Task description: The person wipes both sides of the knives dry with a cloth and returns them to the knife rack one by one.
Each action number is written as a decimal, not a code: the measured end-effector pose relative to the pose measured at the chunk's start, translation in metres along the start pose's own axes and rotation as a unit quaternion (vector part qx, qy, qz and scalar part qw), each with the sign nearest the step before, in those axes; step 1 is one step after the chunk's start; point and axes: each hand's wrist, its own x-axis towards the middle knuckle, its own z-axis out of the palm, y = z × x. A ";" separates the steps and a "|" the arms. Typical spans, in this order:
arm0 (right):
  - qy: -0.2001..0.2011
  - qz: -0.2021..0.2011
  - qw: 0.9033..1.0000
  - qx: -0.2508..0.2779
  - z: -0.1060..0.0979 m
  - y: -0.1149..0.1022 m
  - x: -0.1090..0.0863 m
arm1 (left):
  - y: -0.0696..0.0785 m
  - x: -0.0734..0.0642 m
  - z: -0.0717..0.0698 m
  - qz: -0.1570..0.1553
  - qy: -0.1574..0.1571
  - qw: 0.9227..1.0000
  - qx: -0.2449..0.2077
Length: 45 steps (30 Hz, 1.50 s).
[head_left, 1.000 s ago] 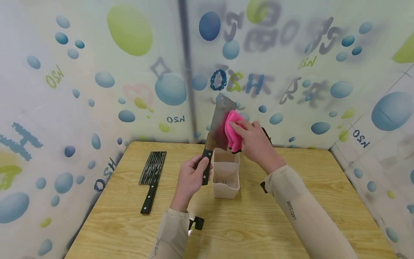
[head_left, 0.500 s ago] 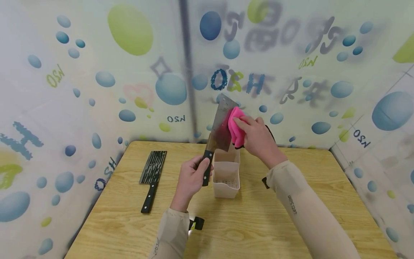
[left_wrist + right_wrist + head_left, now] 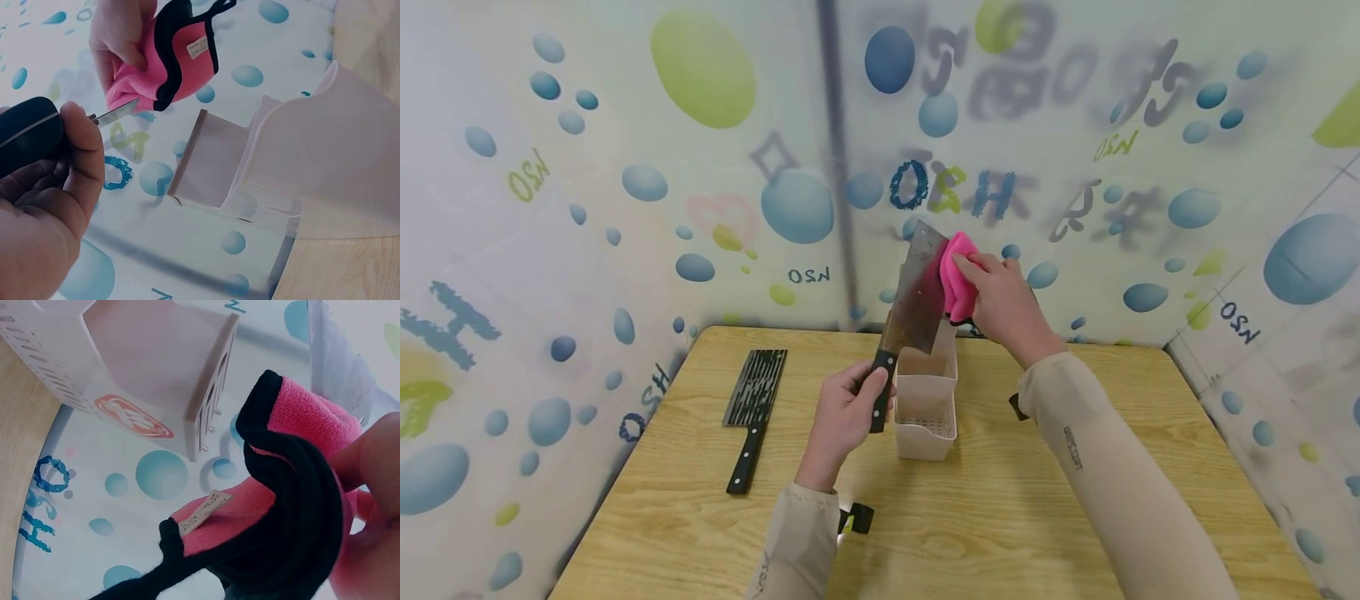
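Note:
In the head view, my left hand [image 3: 847,412] grips the black handle of a cleaver [image 3: 917,287], its broad grey blade tilted upward above the table. My right hand [image 3: 1007,304] pinches a folded pink cloth [image 3: 958,279] at the blade's right edge, near its upper end. Black trim, a loop and a small white label show on the cloth [image 3: 195,53] in the left wrist view. In the right wrist view, the cloth's folds bunch beside my fingers, and part of the blade [image 3: 340,369] shows behind it.
A pale pink, compartmented holder [image 3: 925,440] stands behind and below the cleaver. To the left, a second cleaver [image 3: 756,392] with a black-and-silver streaked blade and black handle lies on the wooden table [image 3: 662,500]. A patterned sheet [image 3: 760,275] rises behind the table.
My right hand and the cloth have moved up and slightly right along the blade. The left hand and the cleaver have barely shifted; the second cleaver and the holder stay put.

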 end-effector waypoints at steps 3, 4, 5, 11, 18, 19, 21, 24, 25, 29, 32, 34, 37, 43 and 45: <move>-0.002 0.011 1.000 0.001 0.000 0.002 0.003 | 0.000 0.000 0.000 -0.003 -0.006 1.000 -0.009; -0.002 0.014 1.000 0.005 0.000 0.002 0.003 | 0.000 0.000 0.000 -0.004 -0.008 1.000 -0.011; 0.000 0.016 1.000 0.008 0.001 0.003 0.004 | 0.000 0.000 0.000 -0.005 -0.010 1.000 -0.012; 0.015 0.012 0.999 0.027 0.006 0.003 0.002 | 0.000 0.000 0.000 -0.010 -0.014 1.000 -0.021; 0.044 -0.015 0.998 0.030 0.009 -0.001 -0.007 | -0.002 0.001 0.000 -0.010 -0.008 1.000 -0.025; 0.051 -0.021 0.998 0.028 0.010 -0.001 -0.009 | -0.002 0.001 0.000 -0.008 -0.008 1.000 -0.025; 0.061 -0.033 0.997 0.022 0.011 -0.002 -0.012 | -0.002 0.001 0.000 -0.006 -0.007 1.000 -0.027; 0.068 -0.042 0.997 0.013 0.013 -0.004 -0.016 | -0.002 0.001 0.000 -0.006 -0.002 1.000 -0.024; 0.067 -0.044 0.997 0.009 0.013 -0.004 -0.017 | -0.002 0.001 0.000 -0.006 -0.001 1.000 -0.024; 0.069 -0.052 0.996 -0.003 0.015 -0.007 -0.023 | -0.002 0.001 0.001 -0.014 0.005 0.999 -0.030; 0.078 -0.064 0.995 -0.011 0.016 -0.009 -0.026 | -0.001 0.001 0.002 -0.018 0.010 0.999 -0.035; 0.081 -0.069 0.994 -0.014 0.017 -0.011 -0.029 | 0.000 0.001 0.002 -0.020 0.015 0.999 -0.035; 0.086 -0.081 0.993 -0.019 0.018 -0.015 -0.033 | 0.001 0.000 0.002 -0.023 0.022 0.999 -0.035; 0.091 -0.118 0.988 -0.048 0.022 -0.021 -0.042 | 0.002 0.000 0.003 -0.030 0.034 0.998 -0.034; 0.086 -0.131 0.986 -0.057 0.022 -0.023 -0.045 | 0.002 0.000 0.003 -0.028 0.038 0.998 -0.035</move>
